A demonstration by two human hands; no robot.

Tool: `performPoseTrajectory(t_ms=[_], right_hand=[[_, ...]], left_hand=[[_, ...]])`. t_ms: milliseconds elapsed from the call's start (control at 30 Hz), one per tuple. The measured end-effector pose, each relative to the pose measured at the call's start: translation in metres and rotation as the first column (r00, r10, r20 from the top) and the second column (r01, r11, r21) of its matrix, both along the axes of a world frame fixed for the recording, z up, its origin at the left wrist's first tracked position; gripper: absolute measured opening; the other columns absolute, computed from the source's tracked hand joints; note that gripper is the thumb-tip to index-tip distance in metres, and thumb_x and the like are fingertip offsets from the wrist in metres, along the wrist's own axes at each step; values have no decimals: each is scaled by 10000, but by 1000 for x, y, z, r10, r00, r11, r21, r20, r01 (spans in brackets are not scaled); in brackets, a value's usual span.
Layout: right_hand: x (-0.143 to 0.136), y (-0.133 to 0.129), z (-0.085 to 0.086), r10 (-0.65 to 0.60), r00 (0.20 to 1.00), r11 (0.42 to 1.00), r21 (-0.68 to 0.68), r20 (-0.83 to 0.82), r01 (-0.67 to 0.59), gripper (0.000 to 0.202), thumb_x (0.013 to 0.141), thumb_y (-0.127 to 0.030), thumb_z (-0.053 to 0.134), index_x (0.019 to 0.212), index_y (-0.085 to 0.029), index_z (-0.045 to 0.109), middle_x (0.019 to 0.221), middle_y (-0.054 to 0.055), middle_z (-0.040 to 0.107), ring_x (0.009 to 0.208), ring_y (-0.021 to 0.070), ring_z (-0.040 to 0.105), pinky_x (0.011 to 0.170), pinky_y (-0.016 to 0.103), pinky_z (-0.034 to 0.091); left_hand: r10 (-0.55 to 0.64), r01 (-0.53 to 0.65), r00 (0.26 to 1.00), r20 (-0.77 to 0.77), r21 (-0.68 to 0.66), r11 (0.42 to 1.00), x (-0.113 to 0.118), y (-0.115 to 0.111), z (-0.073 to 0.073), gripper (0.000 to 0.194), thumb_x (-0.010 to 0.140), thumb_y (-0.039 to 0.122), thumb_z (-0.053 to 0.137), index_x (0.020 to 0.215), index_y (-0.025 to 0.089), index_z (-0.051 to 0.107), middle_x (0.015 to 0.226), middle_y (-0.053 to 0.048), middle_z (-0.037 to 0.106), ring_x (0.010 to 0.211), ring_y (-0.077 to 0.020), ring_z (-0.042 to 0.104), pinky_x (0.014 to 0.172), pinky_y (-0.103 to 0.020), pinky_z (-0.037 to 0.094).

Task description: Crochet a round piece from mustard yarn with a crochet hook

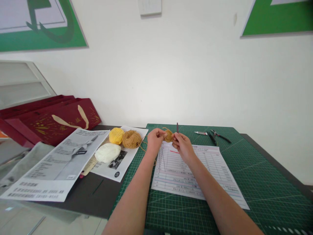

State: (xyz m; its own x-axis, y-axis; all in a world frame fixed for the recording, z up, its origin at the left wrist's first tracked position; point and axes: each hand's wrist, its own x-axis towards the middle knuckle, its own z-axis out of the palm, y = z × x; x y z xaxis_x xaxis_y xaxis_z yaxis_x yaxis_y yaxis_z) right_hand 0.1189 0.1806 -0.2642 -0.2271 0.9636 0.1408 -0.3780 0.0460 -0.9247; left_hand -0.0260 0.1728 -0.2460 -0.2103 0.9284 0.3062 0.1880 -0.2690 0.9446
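Seen from the head camera, both hands meet above the far half of a green cutting mat (256,182): the left hand (155,137) pinches a small tan crocheted piece (168,135) between thumb and fingertips, and the right hand (181,143), fingers closed, grips a dark crochet hook (177,127) whose tip stands upright just beside that piece. A thin tan strand runs from the piece toward the tan yarn ball (132,139). Under the forearms lies a printed form (195,169) with ruled rows and a pink mark; its writing is too small to read. To the left, 3 yarn balls sit close together on a printed sheet (114,171): the tan one, a yellow one (116,135) touching it, and a white one (107,152) just in front. A larger printed sheet (56,166) overlaps the dark table edge further left, text illegible. Behind it, dark red boxes (49,120) with gold decoration lean by the wall. At the mat's far right edge rest a small white tube (201,133) and pliers (218,136), well apart from the hands. The mat's right half is bare, grid lines showing out to the table (276,163) rim.
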Motion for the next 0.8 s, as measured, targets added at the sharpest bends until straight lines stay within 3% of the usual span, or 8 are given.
performPoseTrajectory(t_ms=[200, 400, 600, 800], right_hand=[[3, 0, 12, -44, 965, 999, 19, -257, 51, 267, 976, -402, 573, 1054, -160, 653, 996, 47, 693, 803, 159, 672, 717, 341, 579], [3, -5, 16, -100, 946, 995, -30, -307, 95, 283, 978, -421, 564, 1003, -153, 652, 898, 22, 681, 692, 127, 642, 637, 298, 560], [7, 2, 9, -246, 958, 964, -140, -148, 226, 251, 974, -386, 584, 1029, -148, 645, 888, 15, 676, 657, 116, 635, 585, 269, 552], [34, 19, 4, -367, 905, 897, -176, 216, 406, 276, 968, -377, 595, 1130, -157, 637, 1038, 55, 692, 810, 166, 685, 693, 338, 593]], left_hand=[[-8, 8, 998, 59, -1, 1000, 1, -1, 0, 315, 930, 310, 640, 1216, 179, 628, 1210, -98, 669, 968, -244, 682, 792, -447, 591], [-51, 57, 989, 140, -43, 997, 5, -2, 2, 270, 931, 307, 641, 1162, 169, 647, 1132, -82, 693, 896, -219, 690, 748, -414, 596], [-43, 66, 976, 212, -99, 993, 7, -4, 5, 268, 936, 319, 633, 1155, 165, 648, 1115, -80, 696, 879, -214, 692, 739, -410, 595], [40, -12, 970, 238, -118, 993, 3, -2, 4, 266, 939, 326, 627, 1149, 164, 648, 1095, -75, 697, 860, -208, 690, 717, -395, 595]])
